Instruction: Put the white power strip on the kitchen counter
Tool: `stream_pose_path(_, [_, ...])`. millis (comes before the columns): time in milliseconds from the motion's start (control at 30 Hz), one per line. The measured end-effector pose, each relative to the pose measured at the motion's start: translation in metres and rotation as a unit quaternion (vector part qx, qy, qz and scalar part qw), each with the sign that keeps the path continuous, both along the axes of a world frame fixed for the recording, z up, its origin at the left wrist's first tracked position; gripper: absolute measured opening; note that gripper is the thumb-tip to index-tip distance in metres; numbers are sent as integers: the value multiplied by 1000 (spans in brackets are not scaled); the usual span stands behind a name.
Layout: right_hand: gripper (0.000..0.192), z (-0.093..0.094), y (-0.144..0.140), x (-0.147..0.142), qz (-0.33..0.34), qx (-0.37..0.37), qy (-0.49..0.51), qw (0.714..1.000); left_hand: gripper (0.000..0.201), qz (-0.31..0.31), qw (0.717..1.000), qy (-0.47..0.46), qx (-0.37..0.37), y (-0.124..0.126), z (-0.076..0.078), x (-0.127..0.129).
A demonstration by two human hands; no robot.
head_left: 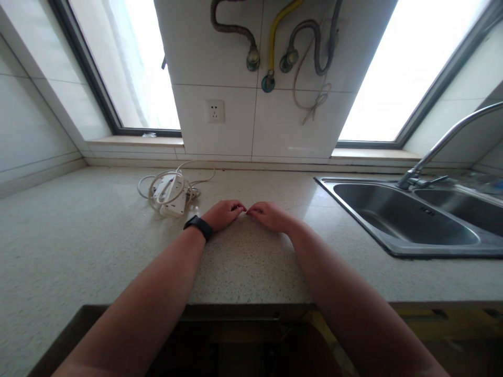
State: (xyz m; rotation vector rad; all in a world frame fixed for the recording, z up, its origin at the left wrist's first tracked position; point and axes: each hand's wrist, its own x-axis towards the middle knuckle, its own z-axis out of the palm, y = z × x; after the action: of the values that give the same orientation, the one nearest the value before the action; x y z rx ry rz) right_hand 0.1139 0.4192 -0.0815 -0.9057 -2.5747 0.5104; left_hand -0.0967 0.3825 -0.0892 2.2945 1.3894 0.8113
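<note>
Fingers of both hands curled under, tips almost meeting, nothing held, resting on the counter (251, 262).

The left hand (225, 213), black band (198, 226) at its wrist, lies just beside a white power strip (171, 195) wound in its own cord (157, 183); the right hand (270, 215) lies well apart from it. The strip looks light and rigid, its plastic body the sensible place to grip, while the cord is limp and would likely trail or uncoil. The speckled stone counter seems hard, flat and smooth. A steel sink (396, 246) with a tap (444, 141) lies to the right; a tiled wall carries a socket (215, 111) and hoses (275, 42) between two bright windows.
</note>
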Motion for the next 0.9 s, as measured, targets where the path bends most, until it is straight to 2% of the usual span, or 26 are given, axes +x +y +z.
stream_pose_path(900, [28, -2, 2, 0, -1, 3, 1, 1000, 33, -4, 1000, -1, 1, 2, -3, -2])
